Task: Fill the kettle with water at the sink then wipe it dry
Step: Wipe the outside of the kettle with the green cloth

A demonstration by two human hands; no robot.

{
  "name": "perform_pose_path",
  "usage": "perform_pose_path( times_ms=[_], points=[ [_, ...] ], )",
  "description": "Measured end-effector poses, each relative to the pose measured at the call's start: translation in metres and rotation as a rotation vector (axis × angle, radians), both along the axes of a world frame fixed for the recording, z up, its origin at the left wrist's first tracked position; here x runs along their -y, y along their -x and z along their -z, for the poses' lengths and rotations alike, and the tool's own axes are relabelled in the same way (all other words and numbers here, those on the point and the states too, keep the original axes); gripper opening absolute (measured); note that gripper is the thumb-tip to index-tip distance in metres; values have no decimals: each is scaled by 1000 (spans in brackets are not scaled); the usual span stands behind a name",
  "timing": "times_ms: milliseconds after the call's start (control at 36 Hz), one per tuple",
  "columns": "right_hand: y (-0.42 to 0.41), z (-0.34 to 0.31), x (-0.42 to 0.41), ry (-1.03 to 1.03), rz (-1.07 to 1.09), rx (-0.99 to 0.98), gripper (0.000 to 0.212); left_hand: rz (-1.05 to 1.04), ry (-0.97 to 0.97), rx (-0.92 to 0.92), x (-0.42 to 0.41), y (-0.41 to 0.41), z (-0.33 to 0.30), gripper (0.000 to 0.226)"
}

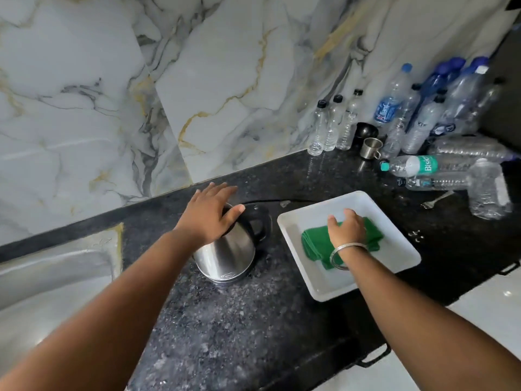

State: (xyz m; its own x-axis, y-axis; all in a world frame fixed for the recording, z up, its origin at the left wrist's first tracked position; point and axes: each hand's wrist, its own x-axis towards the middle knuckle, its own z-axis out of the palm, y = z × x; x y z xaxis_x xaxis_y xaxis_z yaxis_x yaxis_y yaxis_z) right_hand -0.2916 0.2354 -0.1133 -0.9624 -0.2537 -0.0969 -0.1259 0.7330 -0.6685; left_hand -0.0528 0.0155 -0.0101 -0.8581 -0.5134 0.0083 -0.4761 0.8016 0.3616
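Observation:
A steel kettle (229,253) with a black handle stands on the dark granite counter (253,320). My left hand (210,213) lies flat over its lid, fingers spread and thumb at the rim. To the right, a folded green cloth (315,245) lies in a white tray (400,244). My right hand (348,227) rests on top of the cloth with its fingers curled down onto it; whether it grips the cloth I cannot tell. The steel sink (48,283) is at the left edge.
Several plastic water bottles (394,103) stand and lie at the back right, beside a small steel cup (370,148) and a black bowl (366,130). A fork (437,199) lies near the fallen bottles. A marble wall backs the counter.

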Motion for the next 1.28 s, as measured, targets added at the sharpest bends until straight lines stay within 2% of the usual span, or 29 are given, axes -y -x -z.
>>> perform_pose_path(
  times_ms=[111, 222, 361, 444, 528, 611, 722, 806, 944, 1000, 1056, 1139, 1194, 1278],
  points=[
    [35, 9, -26, -248, 118, 110, 62, 73, 108, 162, 6, 14, 6, 73],
    [55, 20, -38, -398, 133, 132, 75, 53, 100, 153, 9, 17, 13, 83],
    [71, 31, -39, -531, 107, 174, 97, 17, 89, 144, 6, 17, 13, 83],
    [86, 36, -36, -424, 119, 292, 93, -3, 78, 139, 5, 17, 10, 80],
    [91, 39, -33, -269, 96, 430, 77, -13, 65, 149, 5, 17, 10, 77],
    [87, 37, -34, -4, 139, 621, 52, -25, 57, 157, 5, 16, 11, 72],
    [78, 12, -36, 437, 133, 874, 29, -66, 50, 162, 2, 16, 8, 74],
    [57, -19, -34, 660, 137, 996, 17, -108, 67, 163, -1, 17, 7, 75],
    [17, -69, -23, 856, -45, 916, 24, -320, 17, 209, -14, 25, 4, 69],
    [2, -86, -15, 899, -107, 848, 30, -408, 0, 247, -15, 30, 4, 72],
    [-14, -101, -7, 931, -166, 782, 26, -464, -35, 282, -8, 34, 1, 76],
    [-37, -116, 10, 969, -264, 714, 28, -468, -124, 365, 10, 36, -4, 85],
    [-54, -117, 25, 1013, -293, 686, 29, -464, -149, 413, 23, 37, -6, 84],
    [-86, -106, 47, 978, -355, 627, 21, -409, -143, 425, 36, 38, -5, 88]
  ],
)
